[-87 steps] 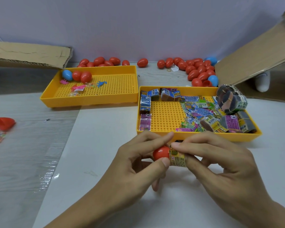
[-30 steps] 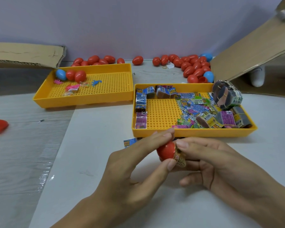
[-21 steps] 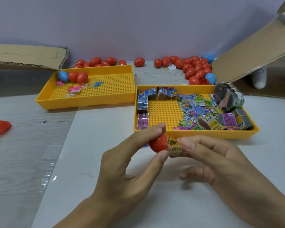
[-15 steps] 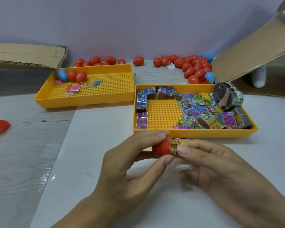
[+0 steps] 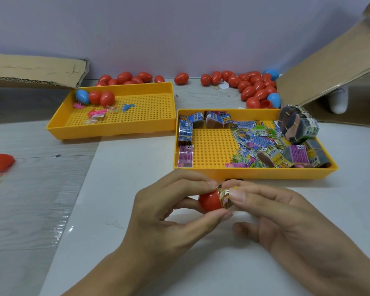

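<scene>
A red plastic egg (image 5: 208, 200) hovers just above the white table, in front of the right yellow tray (image 5: 254, 174). My left hand (image 5: 169, 212) pinches the egg between thumb and fingers. A printed sticker label (image 5: 223, 196) wraps around the egg's right end. My right hand (image 5: 286, 218) pinches that label with thumb and forefinger, its other fingers loosely curled below. The far side of the egg is hidden by my fingers.
The right tray holds several printed labels and banded label bundles (image 5: 297, 127). A left yellow tray (image 5: 113, 129) holds a blue egg, two red eggs and small toys. Several red and blue eggs (image 5: 252, 84) lie by the back wall. Cardboard flaps (image 5: 329, 67) stand at both sides.
Both hands have turned the egg and shifted it slightly while keeping hold. The label now lies further around the egg's right end. The trays have not moved.
</scene>
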`<state>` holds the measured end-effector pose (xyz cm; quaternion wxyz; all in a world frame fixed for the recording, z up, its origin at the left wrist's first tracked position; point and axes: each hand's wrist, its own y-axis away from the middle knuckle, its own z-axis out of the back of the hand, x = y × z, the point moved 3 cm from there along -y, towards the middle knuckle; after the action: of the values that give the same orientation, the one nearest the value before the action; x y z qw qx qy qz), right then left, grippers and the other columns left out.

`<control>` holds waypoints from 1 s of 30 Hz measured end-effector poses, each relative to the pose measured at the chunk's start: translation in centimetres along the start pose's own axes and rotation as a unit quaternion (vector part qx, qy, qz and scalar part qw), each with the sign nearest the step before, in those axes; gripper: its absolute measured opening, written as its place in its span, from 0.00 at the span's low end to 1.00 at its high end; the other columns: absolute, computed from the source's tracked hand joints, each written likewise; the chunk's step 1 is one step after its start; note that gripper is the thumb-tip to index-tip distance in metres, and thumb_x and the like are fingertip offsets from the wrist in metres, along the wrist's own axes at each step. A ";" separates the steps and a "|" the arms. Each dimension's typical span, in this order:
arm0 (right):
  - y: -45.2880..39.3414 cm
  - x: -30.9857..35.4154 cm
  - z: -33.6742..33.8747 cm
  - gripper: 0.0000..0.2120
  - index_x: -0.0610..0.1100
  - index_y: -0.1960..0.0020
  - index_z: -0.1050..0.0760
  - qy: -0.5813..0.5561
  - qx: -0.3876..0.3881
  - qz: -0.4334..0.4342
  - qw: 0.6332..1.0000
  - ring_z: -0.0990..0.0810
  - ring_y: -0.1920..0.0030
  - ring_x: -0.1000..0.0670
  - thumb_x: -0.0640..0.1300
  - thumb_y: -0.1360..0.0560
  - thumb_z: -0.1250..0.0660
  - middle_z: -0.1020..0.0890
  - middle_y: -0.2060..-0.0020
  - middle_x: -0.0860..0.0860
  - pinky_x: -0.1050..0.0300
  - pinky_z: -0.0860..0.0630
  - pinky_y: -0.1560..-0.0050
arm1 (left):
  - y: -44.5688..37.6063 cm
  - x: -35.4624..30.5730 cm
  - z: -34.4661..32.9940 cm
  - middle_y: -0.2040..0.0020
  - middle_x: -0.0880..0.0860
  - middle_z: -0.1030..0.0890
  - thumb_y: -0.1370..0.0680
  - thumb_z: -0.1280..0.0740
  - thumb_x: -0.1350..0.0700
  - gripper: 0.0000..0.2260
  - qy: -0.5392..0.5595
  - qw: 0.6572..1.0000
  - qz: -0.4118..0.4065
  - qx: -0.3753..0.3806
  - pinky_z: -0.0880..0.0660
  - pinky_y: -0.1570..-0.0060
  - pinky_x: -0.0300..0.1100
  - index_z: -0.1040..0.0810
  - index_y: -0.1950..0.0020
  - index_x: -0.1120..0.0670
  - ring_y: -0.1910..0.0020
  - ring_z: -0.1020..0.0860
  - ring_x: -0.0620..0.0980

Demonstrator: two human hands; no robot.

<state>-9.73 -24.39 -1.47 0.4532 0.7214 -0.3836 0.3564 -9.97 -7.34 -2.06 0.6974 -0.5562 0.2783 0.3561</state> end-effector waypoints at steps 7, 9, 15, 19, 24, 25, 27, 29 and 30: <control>-0.1 0.1 0.1 0.14 0.38 0.61 0.15 0.019 -0.007 0.025 0.999 0.17 0.60 0.53 0.43 0.43 0.18 0.15 0.56 0.45 0.60 0.23 0.69 | -0.1 -0.6 -0.2 0.48 0.59 0.20 0.29 0.26 0.64 0.15 -0.059 0.997 -0.055 -0.009 0.18 0.58 0.37 0.19 0.43 0.62 0.52 0.18 0.53; -0.2 0.1 0.0 0.21 0.36 0.56 0.15 -0.006 0.019 0.007 1.000 0.16 0.56 0.50 0.50 0.41 0.22 0.15 0.54 0.41 0.57 0.21 0.67 | -0.1 -0.8 -0.2 0.48 0.59 0.20 0.28 0.26 0.64 0.16 -0.065 0.996 -0.062 -0.014 0.18 0.58 0.37 0.21 0.41 0.62 0.51 0.18 0.52; -0.4 0.2 0.1 0.16 0.38 0.63 0.20 -0.012 0.031 -0.006 0.999 0.17 0.65 0.50 0.49 0.43 0.22 0.16 0.62 0.41 0.59 0.21 0.68 | 0.1 -1.4 -0.6 0.48 0.59 0.20 0.28 0.27 0.64 0.16 -0.076 0.994 -0.082 0.002 0.19 0.57 0.37 0.22 0.41 0.65 0.50 0.19 0.51; -0.4 0.4 0.3 0.14 0.43 0.60 0.22 -0.047 0.065 -0.039 0.996 0.17 0.65 0.47 0.45 0.41 0.21 0.17 0.59 0.39 0.56 0.21 0.67 | 0.3 -1.8 -0.7 0.46 0.55 0.18 0.28 0.26 0.60 0.17 -0.114 0.990 -0.084 0.004 0.21 0.53 0.39 0.21 0.40 0.61 0.48 0.18 0.48; -0.4 0.8 0.9 0.18 0.42 0.54 0.16 -0.009 0.057 -0.044 0.997 0.17 0.63 0.47 0.47 0.42 0.21 0.15 0.57 0.39 0.56 0.20 0.68 | 0.2 -2.0 -0.5 0.43 0.50 0.17 0.27 0.26 0.56 0.17 -0.111 0.991 -0.077 -0.003 0.21 0.43 0.47 0.23 0.40 0.56 0.43 0.18 0.46; -0.4 0.8 0.9 0.19 0.41 0.53 0.15 -0.014 0.054 -0.050 0.997 0.17 0.63 0.47 0.46 0.43 0.20 0.15 0.57 0.39 0.57 0.20 0.68 | 0.2 -1.9 -0.5 0.43 0.51 0.17 0.27 0.26 0.56 0.16 -0.103 0.992 -0.076 0.002 0.21 0.42 0.47 0.22 0.41 0.57 0.42 0.18 0.46; -0.5 0.7 1.1 0.20 0.40 0.52 0.15 -0.033 0.047 -0.068 0.996 0.18 0.64 0.46 0.44 0.43 0.20 0.15 0.56 0.38 0.57 0.19 0.68 | 0.2 -1.8 -0.6 0.42 0.52 0.17 0.27 0.26 0.57 0.15 -0.090 0.993 -0.073 0.015 0.21 0.42 0.44 0.21 0.42 0.58 0.41 0.18 0.46; -0.6 0.5 1.1 0.18 0.39 0.53 0.15 -0.050 0.046 -0.080 0.994 0.16 0.64 0.46 0.42 0.41 0.18 0.16 0.53 0.35 0.57 0.19 0.67 | 0.1 -1.6 -0.6 0.41 0.53 0.18 0.28 0.26 0.57 0.16 -0.090 0.993 -0.068 0.027 0.22 0.41 0.41 0.22 0.42 0.58 0.40 0.19 0.45; -0.6 0.4 1.2 0.17 0.38 0.52 0.16 -0.054 0.047 -0.085 0.994 0.15 0.63 0.46 0.40 0.40 0.18 0.16 0.53 0.34 0.57 0.19 0.67 | 0.0 -1.5 -0.6 0.41 0.53 0.18 0.28 0.26 0.57 0.17 -0.089 0.993 -0.067 0.030 0.22 0.41 0.41 0.22 0.41 0.58 0.39 0.19 0.45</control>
<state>-8.79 -25.40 -1.72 0.4260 0.7902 -0.3276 0.2945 -10.85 -8.21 -1.07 0.7581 -0.5183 0.1881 0.3483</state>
